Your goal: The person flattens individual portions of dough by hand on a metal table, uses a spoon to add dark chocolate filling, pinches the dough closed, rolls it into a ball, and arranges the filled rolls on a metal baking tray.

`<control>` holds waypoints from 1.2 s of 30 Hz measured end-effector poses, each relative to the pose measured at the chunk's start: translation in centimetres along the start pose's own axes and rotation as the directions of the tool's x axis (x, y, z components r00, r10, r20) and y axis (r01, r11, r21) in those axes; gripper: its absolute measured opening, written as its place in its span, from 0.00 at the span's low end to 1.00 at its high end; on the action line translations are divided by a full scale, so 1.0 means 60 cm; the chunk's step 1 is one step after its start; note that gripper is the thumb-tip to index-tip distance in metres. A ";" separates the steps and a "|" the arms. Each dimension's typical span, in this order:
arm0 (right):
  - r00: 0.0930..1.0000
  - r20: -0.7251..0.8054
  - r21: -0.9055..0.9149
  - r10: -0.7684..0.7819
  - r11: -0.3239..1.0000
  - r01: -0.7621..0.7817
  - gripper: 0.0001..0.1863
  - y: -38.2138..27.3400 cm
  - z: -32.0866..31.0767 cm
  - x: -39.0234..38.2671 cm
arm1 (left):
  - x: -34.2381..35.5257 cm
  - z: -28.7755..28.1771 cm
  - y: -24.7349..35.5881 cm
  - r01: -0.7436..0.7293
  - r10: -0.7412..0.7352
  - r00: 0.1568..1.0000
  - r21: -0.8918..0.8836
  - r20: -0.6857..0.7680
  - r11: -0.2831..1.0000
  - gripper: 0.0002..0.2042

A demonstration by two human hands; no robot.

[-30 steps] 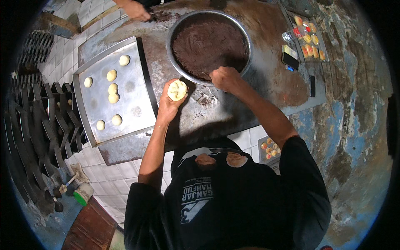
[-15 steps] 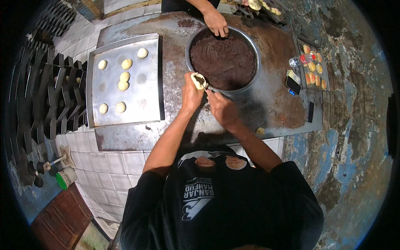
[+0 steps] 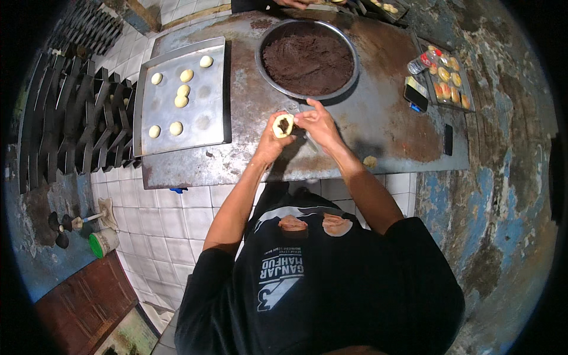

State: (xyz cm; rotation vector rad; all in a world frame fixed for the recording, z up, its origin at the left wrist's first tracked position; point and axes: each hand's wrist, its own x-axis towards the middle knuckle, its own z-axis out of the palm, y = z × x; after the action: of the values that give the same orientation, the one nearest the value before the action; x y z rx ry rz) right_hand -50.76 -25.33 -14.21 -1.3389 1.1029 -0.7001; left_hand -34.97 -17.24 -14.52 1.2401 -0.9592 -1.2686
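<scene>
My left hand [image 3: 271, 142] cups a pale piece of dough [image 3: 277, 131] with dark brown filling showing in its open middle. The fingers of my right hand [image 3: 318, 125] pinch the dough's right edge. Both hands are over the near part of the metal table, just below a large round metal bowl [image 3: 258, 65] of dark brown filling [image 3: 307, 62]. A thin greyish strip shows under my right hand; its kind is unclear. To the left lies a metal tray [image 3: 213, 118] with several pale dough balls [image 3: 181, 102] on it, two of them touching.
At the right stand a tray of baked buns [image 3: 454, 78], a plastic bottle [image 3: 421, 63] and a phone [image 3: 415, 97]. A dark flat object [image 3: 448, 139] lies near the table's right edge. Another person's hand [image 3: 294, 3] shows at the far edge. Dark metal racks [image 3: 77, 118] stand left.
My right hand has gone from a thin tool at the dough to pinching the dough's edge. The other person's hand has left the bowl. The whole view has shifted, with the table higher in it.
</scene>
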 end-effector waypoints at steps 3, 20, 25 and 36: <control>0.979 0.163 -0.391 -0.120 0.904 0.176 0.28 -0.120 0.007 -0.082 | -0.032 0.032 -0.001 -0.081 0.086 0.996 0.143 -0.036 0.986 0.26; 0.965 -0.166 0.375 -0.202 0.893 0.251 0.34 -0.026 -0.059 -0.241 | -0.169 0.158 0.079 -0.264 0.284 0.959 0.339 -0.012 0.903 0.23; 0.939 0.269 -0.067 -0.216 0.968 0.242 0.27 -0.097 -0.096 -0.261 | -0.212 0.137 0.110 -0.115 0.059 0.992 0.577 0.115 0.809 0.21; 0.795 0.534 0.069 -0.288 0.952 0.299 0.26 -0.110 -0.013 -0.219 | -0.276 0.072 0.153 -0.061 0.093 0.995 0.456 -0.046 0.888 0.34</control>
State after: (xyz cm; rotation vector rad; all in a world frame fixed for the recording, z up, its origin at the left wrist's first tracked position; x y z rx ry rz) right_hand -55.09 -14.76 -4.85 -1.6153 0.4479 -0.4814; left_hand -39.67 -2.47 -2.86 1.5744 -1.2909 -0.9586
